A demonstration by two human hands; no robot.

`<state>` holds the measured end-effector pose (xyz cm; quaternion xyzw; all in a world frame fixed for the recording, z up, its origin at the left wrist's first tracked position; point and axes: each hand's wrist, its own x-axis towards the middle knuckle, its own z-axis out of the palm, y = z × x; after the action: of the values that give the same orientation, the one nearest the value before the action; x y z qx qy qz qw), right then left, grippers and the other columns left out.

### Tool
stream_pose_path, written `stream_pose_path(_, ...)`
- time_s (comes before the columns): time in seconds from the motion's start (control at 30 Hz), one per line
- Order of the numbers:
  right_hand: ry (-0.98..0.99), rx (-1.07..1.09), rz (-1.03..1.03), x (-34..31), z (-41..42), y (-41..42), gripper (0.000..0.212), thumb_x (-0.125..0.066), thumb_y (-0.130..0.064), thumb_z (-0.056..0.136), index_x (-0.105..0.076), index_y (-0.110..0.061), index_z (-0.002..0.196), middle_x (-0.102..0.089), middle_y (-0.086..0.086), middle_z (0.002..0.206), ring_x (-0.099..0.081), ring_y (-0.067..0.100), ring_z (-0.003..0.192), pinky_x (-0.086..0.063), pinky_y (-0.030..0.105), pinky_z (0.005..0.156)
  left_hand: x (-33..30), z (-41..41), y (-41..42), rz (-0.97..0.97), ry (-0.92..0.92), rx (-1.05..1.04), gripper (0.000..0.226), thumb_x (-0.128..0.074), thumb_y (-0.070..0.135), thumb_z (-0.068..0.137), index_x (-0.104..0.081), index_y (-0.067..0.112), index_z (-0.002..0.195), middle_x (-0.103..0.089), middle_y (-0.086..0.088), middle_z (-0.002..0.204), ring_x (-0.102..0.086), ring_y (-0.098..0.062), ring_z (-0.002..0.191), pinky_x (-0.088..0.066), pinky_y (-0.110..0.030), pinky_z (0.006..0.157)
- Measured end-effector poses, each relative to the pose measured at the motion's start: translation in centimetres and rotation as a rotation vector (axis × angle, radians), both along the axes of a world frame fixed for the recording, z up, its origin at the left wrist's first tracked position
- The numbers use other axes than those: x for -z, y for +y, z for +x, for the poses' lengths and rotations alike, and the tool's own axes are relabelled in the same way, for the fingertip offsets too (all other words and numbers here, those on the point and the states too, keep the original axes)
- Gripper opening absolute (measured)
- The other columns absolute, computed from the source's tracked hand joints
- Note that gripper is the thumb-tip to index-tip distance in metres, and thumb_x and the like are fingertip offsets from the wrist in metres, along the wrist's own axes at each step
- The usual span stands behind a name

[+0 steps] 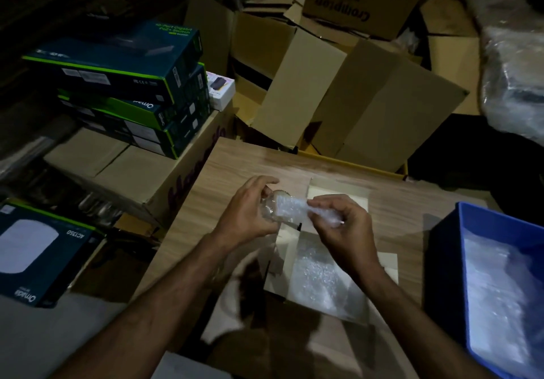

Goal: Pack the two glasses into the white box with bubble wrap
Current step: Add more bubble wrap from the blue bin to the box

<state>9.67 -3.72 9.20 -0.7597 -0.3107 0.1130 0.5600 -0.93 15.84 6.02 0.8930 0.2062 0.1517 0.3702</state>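
Glass (272, 208), half wrapped, held above the open white box (338, 199).
Left hand (250, 214) grips its slick, breakable body; right hand (341, 225) pinches soft bubble wrap (294, 211). Hold the body, not the rim.

dim overall, corners near black. light falls from above me onto the worktop (235, 161) centre, my arms cast soft shadows there. slight motion blur, wide-angle bending at edges.

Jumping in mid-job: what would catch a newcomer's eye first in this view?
The two hands at centre, above the open white box: the left hand grips a glass while the right hand pinches bubble wrap around it. More wrap lines the box, and a blue bin sits at right.
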Motion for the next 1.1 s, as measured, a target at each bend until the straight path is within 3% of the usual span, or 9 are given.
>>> stream_pose_path(0.13,-0.186,-0.077,-0.113,-2.3,0.3,-1.3,0.025,-0.073,-0.007,0.084,-0.079,-0.022,0.103,-0.064,-0.013,0.106,-0.062,-0.001,0.099,-0.059,0.027,0.078,-1.9,0.1,-2.6,0.047,-0.043,0.031,0.066,-0.087,0.025,0.058,-0.055,0.026,0.115,-0.055,0.012,0.108,-0.054,0.000,0.100,-0.051,-0.018,0.082)
stream_pose_path(0.23,-0.150,-0.202,-0.261,-3.5,0.6,-2.6,0.034,-0.062,-0.020,0.088,-0.072,-0.023,0.120,-0.046,-0.009,0.114,-0.054,-0.006,0.098,-0.052,0.012,0.069,-2.7,0.3,-4.7,0.054,-0.087,0.080,0.056,-0.086,0.028,0.061,-0.057,0.028,0.109,-0.056,0.014,0.106,-0.055,-0.001,0.099,-0.050,-0.018,0.080)
stream_pose_path(0.33,-0.158,-0.334,-0.345,-3.7,1.0,-4.3,0.041,-0.049,-0.021,0.098,-0.060,-0.022,0.138,-0.039,-0.008,0.110,-0.053,0.002,0.092,-0.052,0.016,0.070,-2.9,0.3,-6.7,-0.019,-0.130,0.102,0.054,-0.087,0.028,0.062,-0.060,0.028,0.109,-0.059,0.014,0.105,-0.059,-0.003,0.099,-0.053,-0.021,0.081)
stream_pose_path(0.4,-0.228,-0.354,-0.350,-3.6,1.3,-5.5,0.038,-0.052,-0.017,0.101,-0.062,-0.026,0.137,-0.045,-0.013,0.106,-0.055,0.002,0.090,-0.051,0.015,0.074,-2.7,0.3,-7.9,-0.078,-0.133,0.110,0.056,-0.089,0.028,0.062,-0.060,0.028,0.111,-0.061,0.013,0.107,-0.062,-0.004,0.100,-0.056,-0.026,0.083)
stream_pose_path(0.53,-0.424,-0.213,-0.316,-3.3,1.6,-7.3,0.014,-0.073,-0.022,0.089,-0.076,-0.030,0.100,-0.071,-0.018,0.095,-0.065,0.000,0.085,-0.058,0.024,0.073,-2.1,0.2,-10.3,-0.198,-0.120,0.086,0.063,-0.093,0.028,0.059,-0.060,0.028,0.113,-0.065,0.012,0.108,-0.066,-0.005,0.099,-0.059,-0.026,0.082)
stream_pose_path(0.63,-0.459,-0.197,-0.354,-2.7,2.1,-8.4,0.009,-0.077,-0.024,0.084,-0.076,-0.031,0.089,-0.074,-0.019,0.091,-0.064,0.000,0.085,-0.056,0.034,0.073,-1.6,0.6,-12.0,-0.281,-0.121,0.069,0.064,-0.096,0.026,0.056,-0.062,0.026,0.110,-0.069,0.008,0.105,-0.070,-0.009,0.094,-0.060,-0.026,0.078)
stream_pose_path(0.87,-0.606,-0.565,-0.537,-2.6,3.6,-11.7,0.039,-0.060,-0.021,0.086,-0.071,-0.026,0.124,-0.071,-0.008,0.123,-0.060,0.009,0.119,-0.044,0.030,0.102,0.0,0.9,-14.0,-0.454,-0.073,0.012,0.063,-0.100,0.016,0.052,-0.065,0.020,0.105,-0.071,0.004,0.100,-0.073,-0.014,0.088,-0.060,-0.025,0.073)
stream_pose_path(0.97,-0.682,-0.604,-0.517,-1.6,4.0,-11.8,0.023,-0.065,-0.025,0.093,-0.075,-0.025,0.113,-0.075,-0.009,0.112,-0.066,0.011,0.109,-0.048,0.033,0.094,0.9,1.3,-14.5,-0.502,-0.026,0.016,0.062,-0.101,0.018,0.051,-0.065,0.020,0.102,-0.072,-0.001,0.097,-0.073,-0.021,0.086,-0.061,-0.028,0.069)
stream_pose_path(1.1,-0.680,-0.599,-0.533,-0.9,3.9,-11.4,0.018,-0.071,-0.025,0.091,-0.076,-0.030,0.108,-0.075,-0.011,0.102,-0.066,0.008,0.098,-0.049,0.033,0.091,2.5,1.4,-14.7,-0.586,0.011,0.011,0.066,-0.102,0.019,0.048,-0.064,0.018,0.102,-0.072,-0.006,0.098,-0.075,-0.025,0.087,-0.064,-0.044,0.073)
